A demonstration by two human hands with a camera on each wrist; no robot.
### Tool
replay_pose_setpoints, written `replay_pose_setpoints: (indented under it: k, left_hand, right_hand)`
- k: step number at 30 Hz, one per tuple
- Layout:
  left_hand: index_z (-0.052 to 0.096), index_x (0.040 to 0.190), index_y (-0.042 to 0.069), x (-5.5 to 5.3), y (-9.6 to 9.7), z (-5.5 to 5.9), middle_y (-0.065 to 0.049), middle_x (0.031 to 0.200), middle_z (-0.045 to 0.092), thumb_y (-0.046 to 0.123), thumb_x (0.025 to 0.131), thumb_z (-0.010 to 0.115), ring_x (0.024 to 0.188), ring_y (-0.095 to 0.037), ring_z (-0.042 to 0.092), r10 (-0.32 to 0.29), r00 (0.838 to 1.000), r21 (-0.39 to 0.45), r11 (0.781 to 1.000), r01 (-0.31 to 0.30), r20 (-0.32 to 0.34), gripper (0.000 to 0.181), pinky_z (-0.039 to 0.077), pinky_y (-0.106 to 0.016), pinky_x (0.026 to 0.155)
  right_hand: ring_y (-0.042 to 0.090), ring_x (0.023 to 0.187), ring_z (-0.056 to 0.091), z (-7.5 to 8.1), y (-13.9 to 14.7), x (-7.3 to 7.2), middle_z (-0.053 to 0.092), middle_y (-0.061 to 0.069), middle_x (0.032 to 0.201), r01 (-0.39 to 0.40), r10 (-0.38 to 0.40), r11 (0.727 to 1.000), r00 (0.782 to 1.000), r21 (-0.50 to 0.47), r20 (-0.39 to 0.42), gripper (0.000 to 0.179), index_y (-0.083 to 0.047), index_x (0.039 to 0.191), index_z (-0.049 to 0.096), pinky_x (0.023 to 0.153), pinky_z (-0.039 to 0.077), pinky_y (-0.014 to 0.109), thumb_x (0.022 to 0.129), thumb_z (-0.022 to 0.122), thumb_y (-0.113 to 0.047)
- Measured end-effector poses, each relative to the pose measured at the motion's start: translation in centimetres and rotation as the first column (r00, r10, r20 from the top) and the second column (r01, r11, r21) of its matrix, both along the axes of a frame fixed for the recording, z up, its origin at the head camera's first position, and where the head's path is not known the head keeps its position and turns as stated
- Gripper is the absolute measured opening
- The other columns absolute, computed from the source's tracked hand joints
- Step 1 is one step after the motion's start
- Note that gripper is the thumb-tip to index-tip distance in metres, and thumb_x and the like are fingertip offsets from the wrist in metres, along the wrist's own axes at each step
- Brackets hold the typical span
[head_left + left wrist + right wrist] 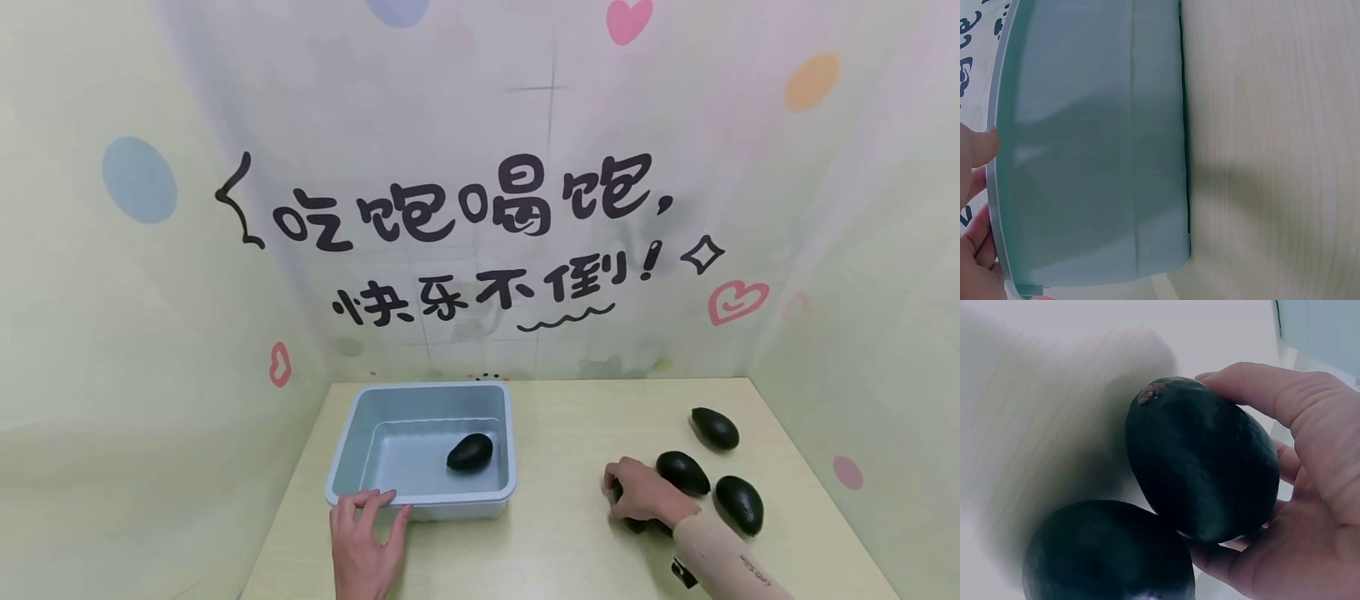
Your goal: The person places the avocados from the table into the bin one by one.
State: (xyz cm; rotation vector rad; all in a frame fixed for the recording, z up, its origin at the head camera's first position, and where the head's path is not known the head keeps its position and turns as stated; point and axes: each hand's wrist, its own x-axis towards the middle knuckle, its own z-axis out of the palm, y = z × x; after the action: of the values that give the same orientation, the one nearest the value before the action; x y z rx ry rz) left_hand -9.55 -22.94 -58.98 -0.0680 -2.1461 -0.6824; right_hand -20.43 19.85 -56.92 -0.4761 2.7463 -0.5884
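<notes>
A light blue plastic bin (420,511) stands on the table, with one dark avocado (470,452) lying inside at its right. My left hand (363,546) holds the bin's near rim, fingers over the edge and thumb on the outer side. Over on the right, my right hand (643,490) grips another avocado (1204,459) between thumb and fingers. Right beside the held one, in the right wrist view, is a further avocado (1110,556), mostly hidden under the hand in the head view.
Three more avocados lie on the right of the table: one just behind the right wrist (682,472), one farther right (740,505) and one at the back (716,428). A printed cloth backdrop (465,108) rises behind the pale wooden table (555,467).
</notes>
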Motion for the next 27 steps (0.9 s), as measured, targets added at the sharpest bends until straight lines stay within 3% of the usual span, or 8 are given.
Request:
replay_pose_setpoints:
  k: [14, 22, 27]
  left_hand:
    - [0.076, 0.097, 0.003, -0.1, -0.1, -0.2, -0.020, 0.101, 0.061, 0.015, 0.071, 0.088, 0.098, -0.039, 0.053, 0.003, 1.000, -0.002, 1.000, -0.003, 0.008, 0.031, 0.036, -0.043, 0.089]
    - [0.075, 0.097, 0.003, -0.1, -0.1, -0.2, -0.021, 0.100, 0.060, 0.030, 0.085, 0.081, 0.099, -0.042, 0.053, -0.003, 1.000, -0.002, 1.000, 0.003, -0.002, 0.030, 0.036, -0.045, 0.090]
    - [0.075, 0.097, 0.003, 0.0, 0.0, 0.0, -0.021, 0.101, 0.060, 0.017, 0.074, 0.087, 0.100, -0.042, 0.054, 0.003, 1.000, 0.000, 1.000, -0.003, 0.013, 0.029, 0.036, -0.047, 0.091]
  right_hand:
    - [0.020, 0.080, 0.047, 1.7, 0.1, -0.6, 0.054, 0.004, 0.092, -0.018, 0.018, 1.000, 1.000, -0.008, -0.018, 0.033, -0.012, 0.096, 0.064, 0.075, 0.045, 0.037, 0.073, 0.088, -0.008]
    - [0.019, 0.079, 0.046, 2.6, 0.2, -1.2, 0.054, 0.003, 0.090, -0.040, 0.040, 0.999, 0.999, -0.016, -0.036, 0.034, -0.010, 0.097, 0.065, 0.073, 0.044, 0.036, 0.072, 0.087, -0.007]
    - [0.019, 0.079, 0.046, 3.0, 0.1, -1.2, 0.054, 0.002, 0.090, -0.053, 0.052, 0.998, 0.998, -0.023, -0.048, 0.032, -0.010, 0.097, 0.065, 0.073, 0.044, 0.036, 0.073, 0.086, -0.007]
